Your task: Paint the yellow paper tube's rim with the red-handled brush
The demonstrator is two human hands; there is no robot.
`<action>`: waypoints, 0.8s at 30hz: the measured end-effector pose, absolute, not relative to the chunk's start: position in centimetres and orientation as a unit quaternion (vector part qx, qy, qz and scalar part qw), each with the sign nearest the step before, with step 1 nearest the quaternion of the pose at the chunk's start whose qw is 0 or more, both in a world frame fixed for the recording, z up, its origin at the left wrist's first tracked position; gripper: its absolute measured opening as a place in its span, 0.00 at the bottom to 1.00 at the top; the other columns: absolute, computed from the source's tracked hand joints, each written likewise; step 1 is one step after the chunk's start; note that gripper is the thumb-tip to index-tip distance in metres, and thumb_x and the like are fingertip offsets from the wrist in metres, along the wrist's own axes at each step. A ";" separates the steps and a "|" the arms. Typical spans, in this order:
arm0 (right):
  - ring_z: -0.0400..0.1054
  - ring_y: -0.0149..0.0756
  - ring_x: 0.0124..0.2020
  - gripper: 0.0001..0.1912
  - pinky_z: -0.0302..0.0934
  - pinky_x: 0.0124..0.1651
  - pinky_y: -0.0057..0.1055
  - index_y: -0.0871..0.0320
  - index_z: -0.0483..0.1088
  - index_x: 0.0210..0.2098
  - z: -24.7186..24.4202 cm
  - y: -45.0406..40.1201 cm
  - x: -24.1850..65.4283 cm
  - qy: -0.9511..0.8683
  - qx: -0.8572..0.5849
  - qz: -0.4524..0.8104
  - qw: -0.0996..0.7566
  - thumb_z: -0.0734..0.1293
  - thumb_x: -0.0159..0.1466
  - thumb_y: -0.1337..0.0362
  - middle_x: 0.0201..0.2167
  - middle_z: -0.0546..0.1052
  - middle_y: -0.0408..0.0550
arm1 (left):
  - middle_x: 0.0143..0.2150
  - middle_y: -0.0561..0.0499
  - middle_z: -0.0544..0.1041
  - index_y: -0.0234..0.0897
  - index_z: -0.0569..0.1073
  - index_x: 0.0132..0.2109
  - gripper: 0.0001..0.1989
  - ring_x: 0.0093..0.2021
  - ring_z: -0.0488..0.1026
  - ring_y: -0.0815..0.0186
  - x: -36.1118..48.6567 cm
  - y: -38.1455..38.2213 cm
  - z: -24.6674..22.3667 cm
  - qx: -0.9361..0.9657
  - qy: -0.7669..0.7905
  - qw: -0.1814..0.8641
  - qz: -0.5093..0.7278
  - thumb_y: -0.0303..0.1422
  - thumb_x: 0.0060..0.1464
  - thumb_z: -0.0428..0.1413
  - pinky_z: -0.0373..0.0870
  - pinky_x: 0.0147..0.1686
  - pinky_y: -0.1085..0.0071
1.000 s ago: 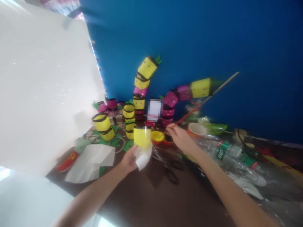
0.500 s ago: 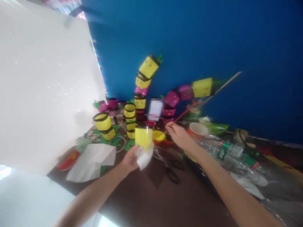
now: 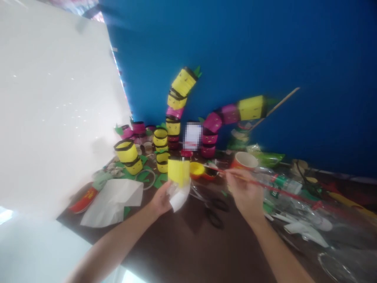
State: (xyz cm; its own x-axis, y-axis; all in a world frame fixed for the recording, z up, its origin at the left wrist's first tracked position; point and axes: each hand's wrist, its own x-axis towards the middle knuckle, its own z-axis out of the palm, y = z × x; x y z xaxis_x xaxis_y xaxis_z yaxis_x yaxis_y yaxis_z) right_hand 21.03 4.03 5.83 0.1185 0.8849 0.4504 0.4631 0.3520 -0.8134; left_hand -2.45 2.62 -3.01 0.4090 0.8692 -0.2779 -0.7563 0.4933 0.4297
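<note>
My left hand (image 3: 161,199) is wrapped round a cut plastic bottle (image 3: 178,171) whose upper part is yellow with a dark rim. White paper (image 3: 179,199) hangs at its clear lower end. A long red paintbrush (image 3: 282,191) lies in the closed fingers of my right hand (image 3: 244,192), its tip pointing left toward a small cup of yellow paint (image 3: 197,169). Its far end is smeared by motion. Black-handled scissors (image 3: 216,208) rest on the dark table (image 3: 188,251) between my hands.
Yellow and purple bottle pieces form a tall curved stack (image 3: 176,100) and a leaning one (image 3: 212,122) by the blue wall. A white-rimmed cup (image 3: 246,160) and clear bottles (image 3: 290,186) stand or lie right. White paper sheets (image 3: 113,200) and a red packet (image 3: 84,199) lie left.
My right hand has moved down and to the right, and the paintbrush has swung from slanting up rightward to nearly level. My left hand and the bottle have stayed almost still.
</note>
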 end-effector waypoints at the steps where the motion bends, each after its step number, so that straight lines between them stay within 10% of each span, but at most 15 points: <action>1: 0.73 0.40 0.33 0.10 0.68 0.40 0.37 0.57 0.69 0.35 5.6 3.2 20.9 -0.631 -0.534 0.174 0.536 0.64 0.59 0.56 0.31 0.77 0.49 | 0.35 0.45 0.80 0.29 0.73 0.44 0.15 0.39 0.76 0.60 -2.4 2.6 -2.9 0.117 0.241 0.828 0.492 0.35 0.54 0.53 0.66 0.49 0.66; 24: 0.76 0.39 0.34 0.15 0.73 0.39 0.35 0.52 0.71 0.43 1.6 -3.9 18.6 -0.724 -0.409 0.014 0.555 0.62 0.59 0.71 0.38 0.79 0.47 | 0.36 0.44 0.80 0.28 0.75 0.41 0.12 0.39 0.77 0.59 -2.4 1.9 -2.2 0.102 0.309 0.823 0.465 0.31 0.51 0.55 0.67 0.50 0.62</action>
